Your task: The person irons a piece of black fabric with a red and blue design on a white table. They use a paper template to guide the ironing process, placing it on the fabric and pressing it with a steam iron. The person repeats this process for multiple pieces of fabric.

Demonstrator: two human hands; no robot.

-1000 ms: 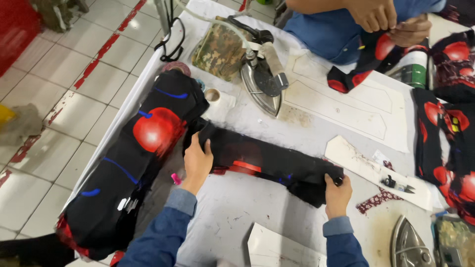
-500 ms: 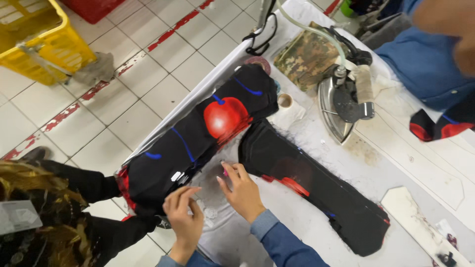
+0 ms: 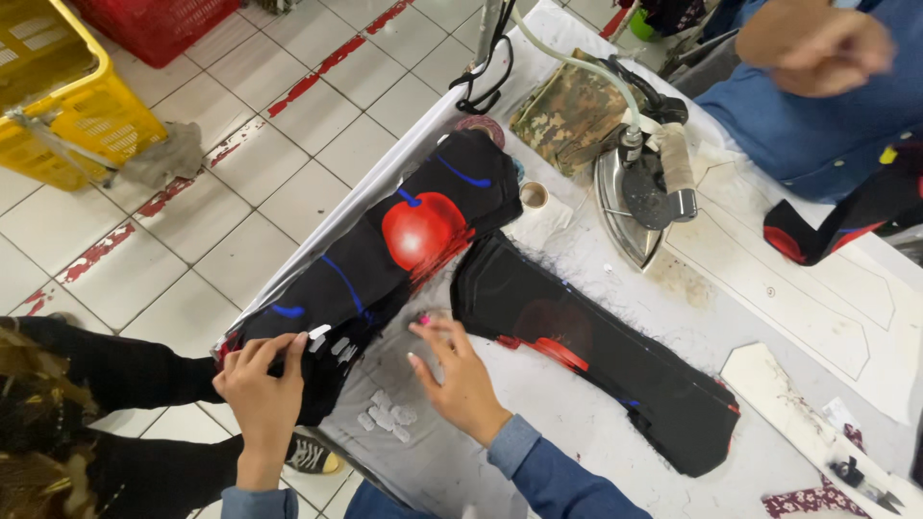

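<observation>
Left hand (image 3: pixel 261 384) rested at the near end of a stack of black fabric pieces (image 3: pixel 385 255) printed with a red apple; its fingers were pinched together on the stack's edge, by a few small white tags. The stack lay along the desk's (image 3: pixel 596 413) left edge, partly overhanging it, likely kept there within easy reach.

Right hand (image 3: pixel 461 375) hovered just over the desk between the stack and one long black fabric piece (image 3: pixel 596 360); fingers were apart and empty, touching nothing I could confirm. That single piece lay flat and diagonal on the desk, spread out as if for pressing.

Counted: one steam iron (image 3: pixel 639 197) on its side near the desk's far part, hose attached; one camouflage pouch (image 3: pixel 567 111) beside it; one small roll of tape (image 3: pixel 533 196); a cluster of small white chips (image 3: pixel 385 418) near the right hand, number unclear. Another person's hand (image 3: pixel 827 48) showed at far right. Two baskets stood on the floor: yellow basket (image 3: pixel 58 106) and red basket (image 3: pixel 154 19).
</observation>
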